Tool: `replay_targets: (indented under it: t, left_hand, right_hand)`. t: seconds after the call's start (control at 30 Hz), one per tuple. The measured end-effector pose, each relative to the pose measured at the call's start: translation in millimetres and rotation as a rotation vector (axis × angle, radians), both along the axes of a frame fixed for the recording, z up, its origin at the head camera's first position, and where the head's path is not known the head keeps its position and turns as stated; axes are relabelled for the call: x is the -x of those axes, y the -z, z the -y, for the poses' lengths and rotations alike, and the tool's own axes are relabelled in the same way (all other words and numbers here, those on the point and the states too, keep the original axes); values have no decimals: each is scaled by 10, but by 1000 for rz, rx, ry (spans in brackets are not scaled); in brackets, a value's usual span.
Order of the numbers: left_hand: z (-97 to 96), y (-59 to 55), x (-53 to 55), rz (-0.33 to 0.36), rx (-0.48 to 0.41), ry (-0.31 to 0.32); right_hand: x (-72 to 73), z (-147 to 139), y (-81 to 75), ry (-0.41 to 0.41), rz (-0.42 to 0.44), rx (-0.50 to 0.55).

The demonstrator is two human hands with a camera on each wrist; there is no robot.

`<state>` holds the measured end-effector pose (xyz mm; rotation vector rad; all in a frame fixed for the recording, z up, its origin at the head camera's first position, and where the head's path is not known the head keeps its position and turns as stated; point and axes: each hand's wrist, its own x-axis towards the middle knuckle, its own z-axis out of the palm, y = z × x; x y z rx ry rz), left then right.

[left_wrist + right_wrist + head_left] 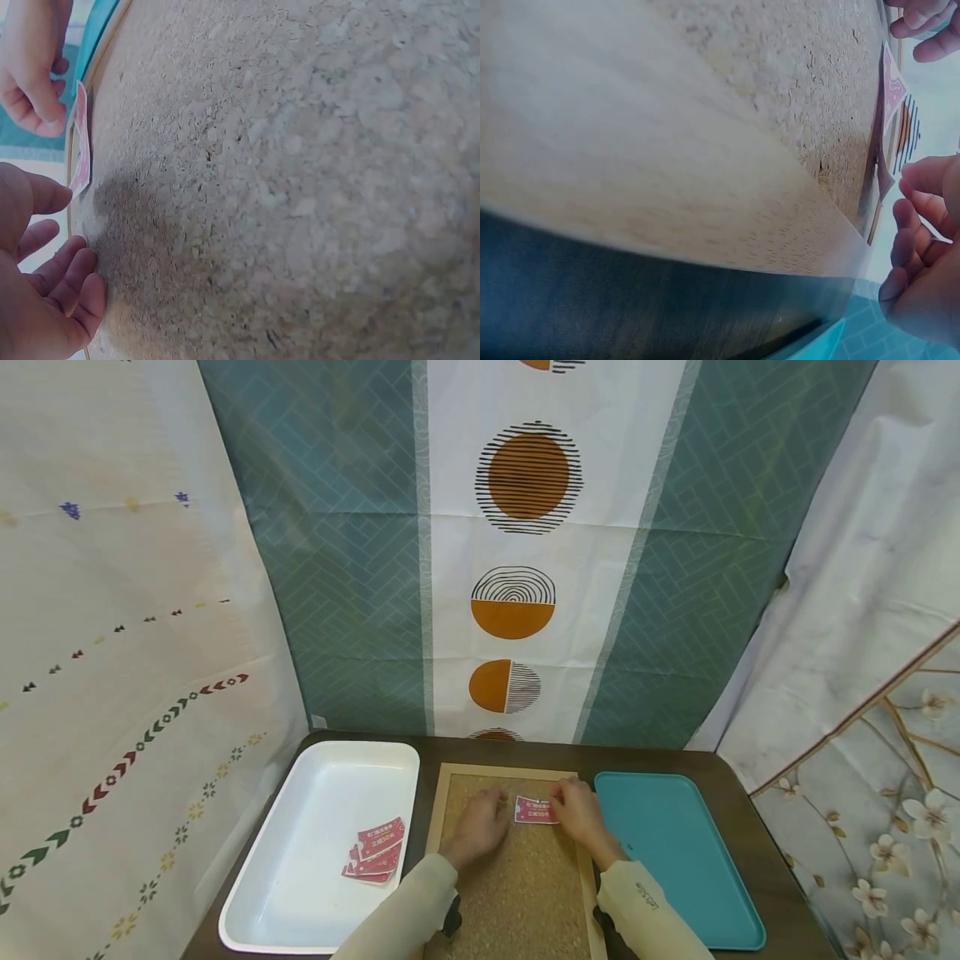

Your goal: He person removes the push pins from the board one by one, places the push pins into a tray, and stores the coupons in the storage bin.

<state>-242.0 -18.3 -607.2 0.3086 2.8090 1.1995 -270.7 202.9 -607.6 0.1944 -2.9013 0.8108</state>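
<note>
A red coupon card (534,811) with white print lies on the upper part of the framed cork board (517,881). My left hand (480,823) is beside the card's left end, fingers loosely bent and nothing held. In the left wrist view, one left fingertip is right at a corner of the card (82,146). My right hand (579,810) overlaps the card's right end in the head view. From the right wrist view, its thumb and forefinger are close beside a raised corner of the card (886,178), with the other fingers (904,244) curled loosely.
To the left, a white tray (300,827) holds several red coupon cards (378,843) in an overlapping pile. A teal tray (675,852) stands right of the board on the dark table (780,860). Patterned cloths hang behind and on both sides.
</note>
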Motion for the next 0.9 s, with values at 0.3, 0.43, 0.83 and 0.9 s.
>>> replay_targets:
  t: [0.3, 0.43, 0.83, 0.9]
  left_hand:
    - [-73, -12, 37, -25, 9, -6]
    - [-110, -17, 60, -24, 21, -19]
    - [-148, 18, 111, -31, 1, 10]
    - [-162, 19, 106, -38, 3, 16]
  right_hand:
    - [44, 31, 14, -2, 3, -4]
    - [73, 57, 44, -9, 0, 1]
    - [62, 115, 72, 10, 38, -24]
    - [62, 118, 82, 9, 50, -25]
